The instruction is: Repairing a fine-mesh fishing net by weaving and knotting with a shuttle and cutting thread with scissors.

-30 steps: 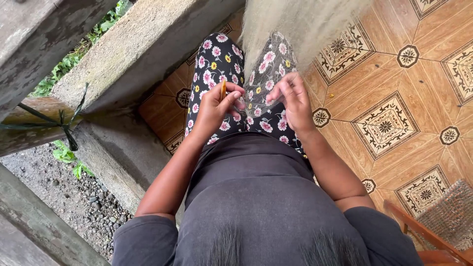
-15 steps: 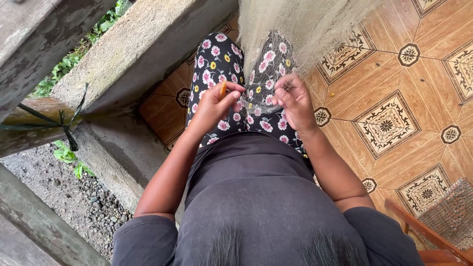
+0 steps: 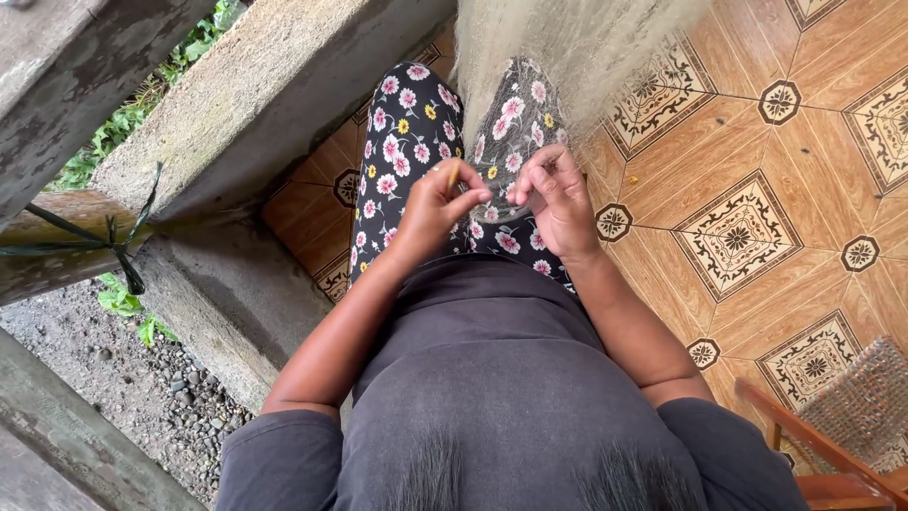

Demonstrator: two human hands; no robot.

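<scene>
While left hand (image 3: pixel 437 203) grips it, thin yellow-tipped needle (image 3: pixel 454 176) (upright), fine net (image 3: pixel 567 57).

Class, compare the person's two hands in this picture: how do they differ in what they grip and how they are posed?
The left hand pinches a thin yellowish tool, its tip poking up above the fingers; the right hand holds no tool and pinches the fine pale netting. The left hand sits over the left leg, the right over the right leg under the netting. Both are curled, close together above the floral trousers.

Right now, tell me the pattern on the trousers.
Black trousers with pink, white and yellow flowers, seen in the head view.
</scene>
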